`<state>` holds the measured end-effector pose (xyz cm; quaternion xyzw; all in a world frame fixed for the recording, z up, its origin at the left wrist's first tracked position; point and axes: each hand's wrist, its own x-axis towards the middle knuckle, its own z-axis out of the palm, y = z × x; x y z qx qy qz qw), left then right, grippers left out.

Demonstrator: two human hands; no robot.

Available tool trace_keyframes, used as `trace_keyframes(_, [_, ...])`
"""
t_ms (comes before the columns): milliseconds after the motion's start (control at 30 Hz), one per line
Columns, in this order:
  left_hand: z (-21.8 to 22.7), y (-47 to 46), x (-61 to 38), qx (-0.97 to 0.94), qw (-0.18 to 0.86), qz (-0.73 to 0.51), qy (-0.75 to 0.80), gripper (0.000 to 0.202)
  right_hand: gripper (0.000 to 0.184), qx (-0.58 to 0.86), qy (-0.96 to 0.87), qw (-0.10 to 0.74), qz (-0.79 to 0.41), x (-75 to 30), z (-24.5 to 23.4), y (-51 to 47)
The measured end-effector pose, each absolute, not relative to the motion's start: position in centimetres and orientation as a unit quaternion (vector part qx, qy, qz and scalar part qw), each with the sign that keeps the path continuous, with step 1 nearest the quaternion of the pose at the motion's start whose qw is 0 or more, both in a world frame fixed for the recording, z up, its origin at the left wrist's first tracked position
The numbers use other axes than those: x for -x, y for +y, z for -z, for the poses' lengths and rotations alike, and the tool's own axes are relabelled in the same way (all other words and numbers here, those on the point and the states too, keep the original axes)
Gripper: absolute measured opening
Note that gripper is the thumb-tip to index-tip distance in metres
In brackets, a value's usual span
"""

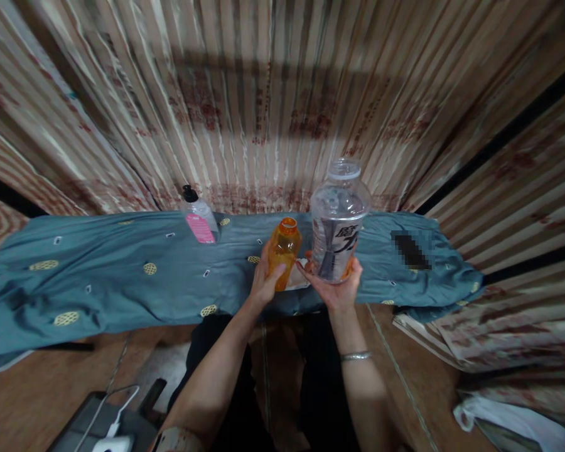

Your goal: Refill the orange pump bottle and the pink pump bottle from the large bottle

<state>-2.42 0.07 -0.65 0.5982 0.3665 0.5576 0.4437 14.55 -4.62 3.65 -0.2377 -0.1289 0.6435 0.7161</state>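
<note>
My left hand (pixel 267 280) is wrapped round an orange see-through plastic bottle (pixel 286 248), which has no cap and stands nearly upright. Beside it, my right hand (pixel 335 290) grips the bottom of a large clear plastic bottle (pixel 339 216) with a silvery label and dark characters. This bottle is uncapped too and is held upright, higher than the orange one. The two bottles are close together but apart. Behind my hands, a small whitish object (pixel 299 276) shows in part; what it is I cannot make out.
A pump bottle (pixel 200 220) with a pink label and black top stands left on the blue cloth-covered table (pixel 122 270). A blurred dark object (pixel 410 250) lies at the right. Striped curtains (pixel 263 113) hang behind. A white charger (pixel 113 444) with a cable is at lower left.
</note>
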Motion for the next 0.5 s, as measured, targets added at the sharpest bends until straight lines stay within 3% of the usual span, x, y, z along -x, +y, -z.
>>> trace_keyframes(200, [1.7,0.2,2.0,-0.523,0.514,-0.585,0.347,0.076,0.062,0.251,-0.127,0.720,-0.634,-14.7,-3.2,-4.6])
trace_keyframes(500, [2.3,-1.0,2.5,-0.571,0.471,-0.549,0.388,0.067,0.057,0.272,-0.088,0.732,-0.619,-14.9,-2.3,-5.5])
